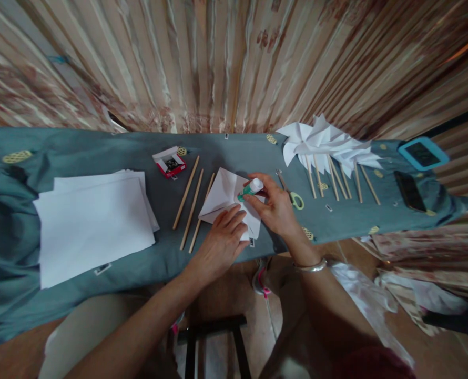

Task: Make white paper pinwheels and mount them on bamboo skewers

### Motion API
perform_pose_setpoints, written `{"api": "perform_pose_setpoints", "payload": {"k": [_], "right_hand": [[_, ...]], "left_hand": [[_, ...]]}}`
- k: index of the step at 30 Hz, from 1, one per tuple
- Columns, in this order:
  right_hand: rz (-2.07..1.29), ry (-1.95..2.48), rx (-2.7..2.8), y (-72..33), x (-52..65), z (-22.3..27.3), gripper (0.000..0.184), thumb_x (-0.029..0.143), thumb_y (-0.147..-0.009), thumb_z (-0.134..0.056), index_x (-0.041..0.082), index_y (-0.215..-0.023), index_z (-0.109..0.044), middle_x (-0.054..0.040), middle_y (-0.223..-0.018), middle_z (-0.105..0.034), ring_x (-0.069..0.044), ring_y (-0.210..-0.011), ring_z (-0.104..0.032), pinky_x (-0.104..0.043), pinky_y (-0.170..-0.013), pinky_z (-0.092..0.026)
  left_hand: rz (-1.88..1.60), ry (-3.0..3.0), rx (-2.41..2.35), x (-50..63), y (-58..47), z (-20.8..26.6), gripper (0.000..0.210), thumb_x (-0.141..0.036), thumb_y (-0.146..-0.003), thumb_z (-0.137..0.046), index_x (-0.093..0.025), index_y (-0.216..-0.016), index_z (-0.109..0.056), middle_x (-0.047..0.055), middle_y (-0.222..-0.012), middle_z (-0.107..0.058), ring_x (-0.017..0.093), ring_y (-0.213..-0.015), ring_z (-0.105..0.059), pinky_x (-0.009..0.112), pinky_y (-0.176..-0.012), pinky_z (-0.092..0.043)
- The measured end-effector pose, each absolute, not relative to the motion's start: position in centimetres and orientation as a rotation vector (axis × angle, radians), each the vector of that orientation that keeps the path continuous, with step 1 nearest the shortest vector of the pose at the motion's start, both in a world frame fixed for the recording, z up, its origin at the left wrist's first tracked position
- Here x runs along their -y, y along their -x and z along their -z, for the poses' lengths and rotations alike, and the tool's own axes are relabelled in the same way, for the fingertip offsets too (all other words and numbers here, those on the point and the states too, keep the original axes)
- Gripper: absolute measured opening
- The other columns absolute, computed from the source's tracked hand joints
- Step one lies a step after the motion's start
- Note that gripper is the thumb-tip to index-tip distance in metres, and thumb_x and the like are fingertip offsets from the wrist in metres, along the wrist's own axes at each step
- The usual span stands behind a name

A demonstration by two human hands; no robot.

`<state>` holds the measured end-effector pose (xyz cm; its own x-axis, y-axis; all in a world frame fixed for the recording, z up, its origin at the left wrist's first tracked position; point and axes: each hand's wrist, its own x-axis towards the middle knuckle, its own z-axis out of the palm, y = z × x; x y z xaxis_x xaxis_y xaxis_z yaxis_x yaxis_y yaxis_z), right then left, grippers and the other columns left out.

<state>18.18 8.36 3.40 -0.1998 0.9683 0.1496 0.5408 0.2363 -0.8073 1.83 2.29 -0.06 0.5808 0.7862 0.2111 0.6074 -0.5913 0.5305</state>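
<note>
- The folded paper lies on the cloth-covered counter, in front of the person and under both hands. It is white and matte, with creases running in toward its middle and pointed corners; its left corner shows a folded, layered edge, and part of its near side is hidden by fingers.
- The glue stick stands tilted over the middle of the folded paper, its plain white end up and leaning right, its green, printed lower part close to the sheet. Whether its tip touches the paper cannot be told.
- The right hand has its grip closed around the glue stick, thumb and fingers wrapped about the green part, at the right side of the folded paper.
- The left hand rests on the near part of the folded paper, fingers stretched out flat and grip unclosed, pressing rather than grasping.
- Left of the folded paper lie three pale wooden sticks, the nearest partly covered by its left corner.
- Right of the folded paper, just beyond the right hand, are scissors with a light green handle.
- Farther right of the folded paper sit white paper pinwheels, overlapping, with wooden stems.
</note>
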Motion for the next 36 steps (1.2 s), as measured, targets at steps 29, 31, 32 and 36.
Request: {"api": "perform_pose_setpoints", "payload": {"k": [29, 31, 32, 36], "right_hand": [[-0.264, 1.223, 2.357, -18.1, -7.9, -6.2, 0.035, 0.014, -0.091, -0.046, 0.017, -0.124, -0.059, -0.0096, -0.118, -0.068, -0.024, -0.109, -0.062, -0.041, -0.094, -0.051], [-0.254, 1.226, 2.352, -18.0, -8.1, -6.2, 0.034, 0.015, -0.092, -0.046, 0.016, -0.123, -0.059, -0.0101, -0.117, -0.069, -0.024, -0.107, -0.063, -0.041, -0.093, -0.052], [-0.253, 1.227, 2.351, -18.0, -8.1, -6.2, 0.034, 0.016, -0.092, -0.046, 0.016, -0.123, -0.059, -0.0104, -0.116, -0.069, -0.024, -0.106, -0.063, -0.041, -0.092, -0.052], [-0.256, 1.260, 2.343, -18.0, -8.1, -6.1, 0.033, 0.017, -0.092, -0.047, 0.016, -0.123, -0.059, -0.0112, -0.115, -0.069, -0.023, -0.105, -0.064, -0.040, -0.090, -0.052]], "left_hand": [[-0.538, -2.396, -1.126, -2.5, -2.0, -0.4, 0.022, -0.025, -0.087, -0.062, -0.012, -0.104, -0.060, 0.016, -0.131, -0.058, 0.027, -0.135, -0.041, 0.046, -0.113, -0.033], [-0.543, -2.395, -1.128, -2.5, -2.0, -0.4, 0.021, -0.025, -0.087, -0.062, -0.013, -0.103, -0.060, 0.015, -0.130, -0.058, 0.027, -0.135, -0.041, 0.046, -0.112, -0.034], [-0.547, -2.395, -1.129, -2.5, -2.0, -0.4, 0.021, -0.025, -0.087, -0.061, -0.013, -0.103, -0.060, 0.015, -0.130, -0.058, 0.027, -0.135, -0.041, 0.046, -0.112, -0.034], [-0.548, -2.397, -1.131, -2.5, -2.0, -0.4, 0.020, -0.025, -0.087, -0.061, -0.014, -0.104, -0.060, 0.015, -0.131, -0.058, 0.027, -0.135, -0.041, 0.047, -0.112, -0.034]]}}
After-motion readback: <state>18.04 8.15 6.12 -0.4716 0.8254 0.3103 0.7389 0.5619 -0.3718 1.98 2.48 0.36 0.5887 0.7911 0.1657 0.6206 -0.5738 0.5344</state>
